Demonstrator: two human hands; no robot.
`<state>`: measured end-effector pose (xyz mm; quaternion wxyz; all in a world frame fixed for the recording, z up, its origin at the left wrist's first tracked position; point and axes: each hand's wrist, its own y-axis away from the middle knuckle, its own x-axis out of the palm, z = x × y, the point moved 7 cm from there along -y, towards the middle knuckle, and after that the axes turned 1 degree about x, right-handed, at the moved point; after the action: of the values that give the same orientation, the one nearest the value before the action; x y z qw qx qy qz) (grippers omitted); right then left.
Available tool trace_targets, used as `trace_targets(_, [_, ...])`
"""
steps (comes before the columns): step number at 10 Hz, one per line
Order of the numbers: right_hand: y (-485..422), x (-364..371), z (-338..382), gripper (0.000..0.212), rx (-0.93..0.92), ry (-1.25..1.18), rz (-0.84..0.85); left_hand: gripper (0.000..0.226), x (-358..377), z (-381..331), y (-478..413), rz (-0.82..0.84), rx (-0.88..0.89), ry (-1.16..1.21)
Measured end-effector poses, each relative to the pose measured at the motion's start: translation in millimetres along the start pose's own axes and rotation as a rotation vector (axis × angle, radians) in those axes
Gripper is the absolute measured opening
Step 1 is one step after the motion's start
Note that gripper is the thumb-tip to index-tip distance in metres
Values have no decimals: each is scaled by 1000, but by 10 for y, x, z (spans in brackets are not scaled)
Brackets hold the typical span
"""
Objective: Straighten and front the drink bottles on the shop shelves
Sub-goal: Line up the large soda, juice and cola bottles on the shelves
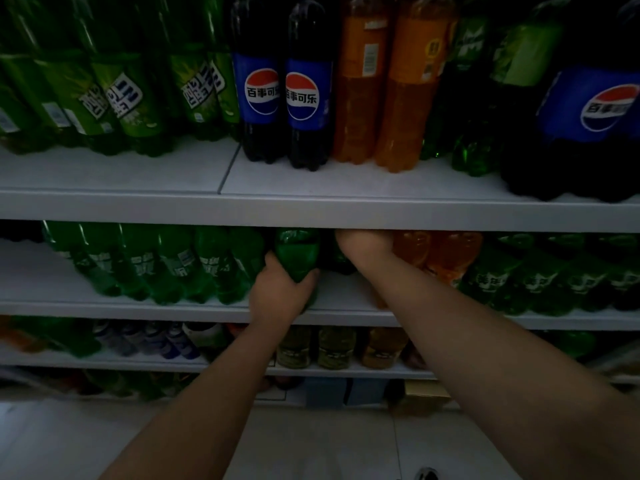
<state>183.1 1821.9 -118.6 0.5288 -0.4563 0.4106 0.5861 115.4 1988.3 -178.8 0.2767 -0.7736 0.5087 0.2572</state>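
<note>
Evidently the job is midway: at the middle shelf (pixel 104 308) the left hand (pixel 278 294) curls its fingers round a green bottle (pixel 298 258) standing near the front edge. The right hand (pixel 363 245) reaches further back, its fingers hidden, so its grip cannot be told. Above, two cola bottles (pixel 261 91) face out reading 百事可乐, but the orange bottles (pixel 360 81) beside them show barcodes and probably need turning.

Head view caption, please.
Left hand grips a green bottle on the shelf; right hand reaches in beside orange bottles.
</note>
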Motion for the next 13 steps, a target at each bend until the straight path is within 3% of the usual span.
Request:
trace_targets(1, [23, -9, -31, 43, 97, -177, -59, 57, -151, -77, -21, -43, 88, -79])
trace_targets(2, [146, -131, 33, 33, 59, -344, -252, 67, -250, -149, -26, -80, 143, -164])
trace_targets(6, [766, -155, 37, 44, -85, -392, -539, 82, -283, -62, 10, -58, 134, -152])
trace_targets(8, [777, -180, 8, 55, 69, -301, -608, 53, -153, 34, 200, -53, 90, -99])
trace_targets(9, [749, -157, 17, 57, 148, -302, -580, 41, 31, 103, 319, 37, 85, -112])
trace_targets(11, [565, -102, 29, 41, -93, -261, -83, 39, 117, 191, 435, 17, 5, -58])
trace_targets(12, [562, -127, 36, 68, -123, -150, -98, 35, 103, 240, 465, -12, -41, -33])
trace_targets(13, [587, -163, -5, 71, -55, -146, -218, 35, 219, 204, 548, 47, 21, -20])
